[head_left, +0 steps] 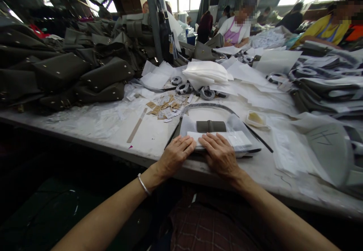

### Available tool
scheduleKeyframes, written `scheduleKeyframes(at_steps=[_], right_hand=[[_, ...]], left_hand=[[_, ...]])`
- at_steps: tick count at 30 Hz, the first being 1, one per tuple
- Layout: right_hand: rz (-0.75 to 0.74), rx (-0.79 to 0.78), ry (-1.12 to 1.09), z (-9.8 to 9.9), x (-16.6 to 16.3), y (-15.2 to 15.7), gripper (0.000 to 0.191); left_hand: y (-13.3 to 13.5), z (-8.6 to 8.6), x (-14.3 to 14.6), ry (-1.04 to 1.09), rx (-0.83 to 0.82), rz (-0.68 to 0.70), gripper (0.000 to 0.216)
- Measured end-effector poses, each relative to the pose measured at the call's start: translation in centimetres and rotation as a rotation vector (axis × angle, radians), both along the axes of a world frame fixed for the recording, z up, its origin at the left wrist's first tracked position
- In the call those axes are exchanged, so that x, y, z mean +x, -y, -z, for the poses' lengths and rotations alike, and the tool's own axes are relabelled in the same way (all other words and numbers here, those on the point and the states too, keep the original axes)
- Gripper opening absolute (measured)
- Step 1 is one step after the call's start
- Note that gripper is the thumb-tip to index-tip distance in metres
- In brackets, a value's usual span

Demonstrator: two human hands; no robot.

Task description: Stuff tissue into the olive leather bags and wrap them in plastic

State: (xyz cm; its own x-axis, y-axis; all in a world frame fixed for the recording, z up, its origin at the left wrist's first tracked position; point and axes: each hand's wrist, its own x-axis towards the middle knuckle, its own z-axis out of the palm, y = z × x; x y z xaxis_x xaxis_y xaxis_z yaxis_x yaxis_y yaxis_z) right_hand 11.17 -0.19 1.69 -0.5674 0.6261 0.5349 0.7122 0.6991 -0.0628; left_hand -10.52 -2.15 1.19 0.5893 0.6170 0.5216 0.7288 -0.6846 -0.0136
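A dark grey handbag (pixel 210 126) lies at the table's front edge, its wrapped handle (pixel 211 105) arched away from me. Thin white translucent wrapping covers much of it, leaving a small strap tab in view. Across its near side is a folded white sheet (pixel 239 139). My left hand (pixel 176 153) rests on the left end of this sheet, fingers laid close together. Beside it my right hand (pixel 219 153) lies flat on the sheet with the fingers a little apart. Both thumbs are largely hidden.
Dark bags (pixel 104 75) are heaped at the left. Paper tags (pixel 167 107) and a flat strip (pixel 137 125) lie on the table (pixel 153 141). Behind are white sheets (pixel 207 71) and wrapped straps (pixel 207 92). A small tray (pixel 256 118) sits right; co-workers (pixel 236 27) are beyond.
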Motion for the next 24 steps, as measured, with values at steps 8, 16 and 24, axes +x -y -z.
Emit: scheduleKeyframes(at_steps=[8,16,24], right_hand=[[-0.02,0.044,-0.054,0.4,-1.4,0.6,0.034],[-0.015,0.07,-0.107,1.1,-1.5,0.5,0.032],[-0.026,0.077,-0.038,0.6,-1.7,0.9,0.048]], left_hand=[[0.3,0.7,0.1,0.0,0.119,-0.061,0.03],[1.7,-1.2,0.5,-0.373,0.205,-0.116,0.039],[0.3,-1.8,0.4,-0.327,0.157,-0.047,0.034]])
